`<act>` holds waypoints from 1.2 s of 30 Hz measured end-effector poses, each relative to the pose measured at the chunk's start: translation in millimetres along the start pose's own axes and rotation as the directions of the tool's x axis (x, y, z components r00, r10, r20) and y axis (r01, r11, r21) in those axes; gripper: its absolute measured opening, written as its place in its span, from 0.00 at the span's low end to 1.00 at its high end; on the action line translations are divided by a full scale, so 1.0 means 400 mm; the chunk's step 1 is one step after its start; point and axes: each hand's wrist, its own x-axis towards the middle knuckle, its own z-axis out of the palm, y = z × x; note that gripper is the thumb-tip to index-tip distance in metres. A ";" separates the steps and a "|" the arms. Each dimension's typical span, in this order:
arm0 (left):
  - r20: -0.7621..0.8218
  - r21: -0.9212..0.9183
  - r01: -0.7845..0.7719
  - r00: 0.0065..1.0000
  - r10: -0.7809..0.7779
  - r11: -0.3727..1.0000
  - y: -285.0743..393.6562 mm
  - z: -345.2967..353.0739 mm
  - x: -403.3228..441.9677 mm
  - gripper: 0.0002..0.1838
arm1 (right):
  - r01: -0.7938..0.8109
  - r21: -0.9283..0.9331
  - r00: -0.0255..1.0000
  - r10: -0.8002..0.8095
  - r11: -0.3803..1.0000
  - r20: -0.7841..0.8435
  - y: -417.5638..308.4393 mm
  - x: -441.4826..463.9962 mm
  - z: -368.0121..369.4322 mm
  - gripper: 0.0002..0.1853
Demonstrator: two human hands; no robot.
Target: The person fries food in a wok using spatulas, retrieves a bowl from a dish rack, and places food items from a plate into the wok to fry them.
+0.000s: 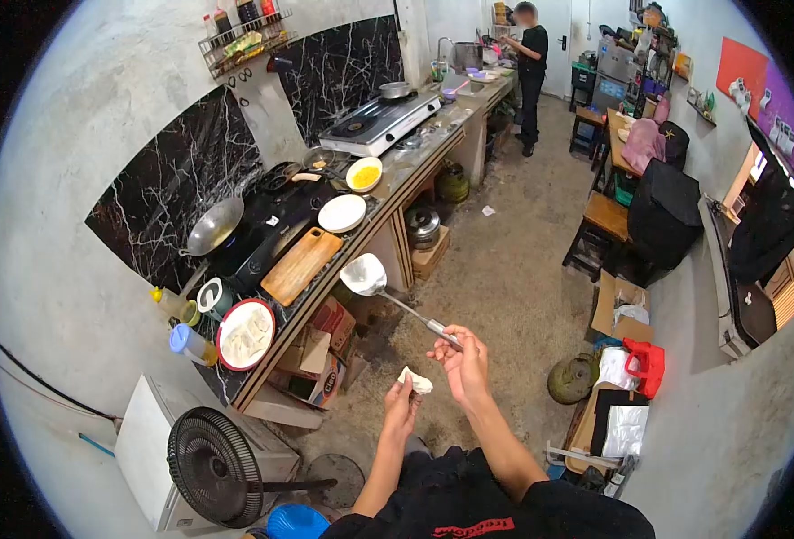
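Note:
In the head view, my right hand point(463, 366) is closed around the handle of a metal wok spatula point(364, 276), whose blade points up and left, away from me. Lower and to the left, my left hand point(402, 409) pinches a small white folded piece point(416, 381); whether it is tissue or dough I cannot tell. Both hands are in front of my body, to the right of the counter. Nearest the spatula on the counter are a wooden cutting board point(302, 267) and a white plate point(341, 213).
A wok point(217, 226) rests on the black stove. A red-rimmed plate point(245, 335) holds white pieces. A yellow-filled bowl point(364, 174) stands farther along. A fan point(216, 467) is at lower left, a gas cylinder point(574, 378) at right. Another person point(530, 76) stands far back.

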 end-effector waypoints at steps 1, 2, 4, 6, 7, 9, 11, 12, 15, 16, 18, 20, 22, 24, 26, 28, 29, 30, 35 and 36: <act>0.007 0.003 -0.001 1.000 0.001 1.000 0.004 0.002 0.003 0.11 | 0.007 0.001 1.000 -0.007 1.000 0.000 0.001 0.001 0.003 0.13; 0.006 0.006 0.009 1.000 -0.009 1.000 0.006 0.001 0.006 0.11 | 0.005 0.010 1.000 -0.005 1.000 -0.003 0.003 0.000 0.009 0.12; 0.002 0.007 0.021 1.000 -0.021 1.000 0.007 0.000 0.011 0.11 | -0.001 0.016 1.000 0.001 1.000 -0.007 0.002 0.003 0.016 0.12; 0.048 0.040 0.021 0.999 -0.023 0.999 0.006 -0.003 0.015 0.12 | -0.006 0.035 1.000 0.006 0.999 0.005 0.001 0.007 0.020 0.11; 0.047 0.038 0.021 0.999 -0.023 0.999 0.004 -0.002 0.017 0.12 | -0.008 0.035 1.000 0.008 0.999 0.005 0.002 0.007 0.019 0.11; 0.007 -0.018 -0.001 1.000 0.001 1.000 0.007 0.012 0.019 0.11 | -0.002 0.066 1.000 0.001 0.998 0.011 0.002 0.011 0.015 0.12; 0.009 -0.022 -0.003 1.000 0.003 1.000 0.004 0.011 0.026 0.11 | -0.001 0.064 1.000 0.000 0.998 0.010 0.002 0.014 0.012 0.12; 0.013 -0.026 -0.005 1.000 0.005 1.000 0.005 0.013 0.028 0.12 | 0.003 0.063 1.000 -0.003 0.998 0.009 0.001 0.016 0.011 0.12; -0.004 0.004 0.023 1.000 -0.023 1.000 0.007 0.023 0.024 0.12 | -0.007 0.045 1.000 0.007 0.999 -0.004 -0.008 0.017 0.008 0.11; -0.005 0.002 0.027 1.000 -0.027 1.000 0.003 0.026 0.025 0.12 | -0.009 0.043 1.000 0.010 0.999 -0.007 -0.009 0.017 0.004 0.11; 0.037 -0.006 0.019 0.999 -0.019 1.000 -0.006 0.029 0.028 0.12 | -0.001 0.055 1.000 0.002 0.998 -0.011 -0.013 0.018 -0.003 0.11; 0.045 0.000 0.023 0.999 -0.023 1.000 -0.015 0.033 0.032 0.13 | 0.007 0.051 1.000 -0.007 0.999 -0.008 -0.017 0.016 -0.011 0.11; 0.054 0.009 0.031 0.998 -0.031 0.999 -0.024 0.038 0.035 0.13 | 0.016 0.048 1.000 -0.016 0.999 -0.010 -0.024 0.016 -0.020 0.11; 0.043 0.015 0.044 0.998 -0.045 0.999 -0.028 0.043 0.029 0.13 | 0.005 0.050 0.999 -0.003 0.999 -0.033 -0.033 0.015 -0.028 0.11; 0.026 0.031 0.062 0.998 -0.063 0.998 -0.024 0.057 0.009 0.14 | 0.003 0.053 0.999 -0.001 0.999 -0.035 -0.044 0.016 -0.033 0.11; 0.010 0.054 0.071 0.997 -0.072 0.996 -0.022 0.061 0.011 0.14 | 0.005 0.065 0.999 -0.003 0.998 -0.032 -0.050 0.025 -0.031 0.11; 0.022 0.052 0.083 0.996 -0.085 0.995 -0.026 0.057 0.016 0.14 | 0.012 0.066 0.999 -0.010 0.998 -0.030 -0.054 0.028 -0.030 0.11; 0.035 0.052 0.101 0.994 -0.103 0.994 -0.032 0.052 0.019 0.14 | 0.021 0.065 0.999 -0.019 0.998 -0.034 -0.057 0.026 -0.029 0.11; 0.140 0.040 0.158 0.977 -0.162 0.987 -0.045 0.059 0.070 0.13 | 0.073 0.065 0.995 -0.068 0.995 -0.077 -0.076 0.015 -0.029 0.11; 0.140 0.029 0.150 0.978 -0.153 0.988 -0.045 0.070 0.068 0.13 | 0.073 0.059 0.995 -0.068 0.996 -0.079 -0.080 0.012 -0.034 0.11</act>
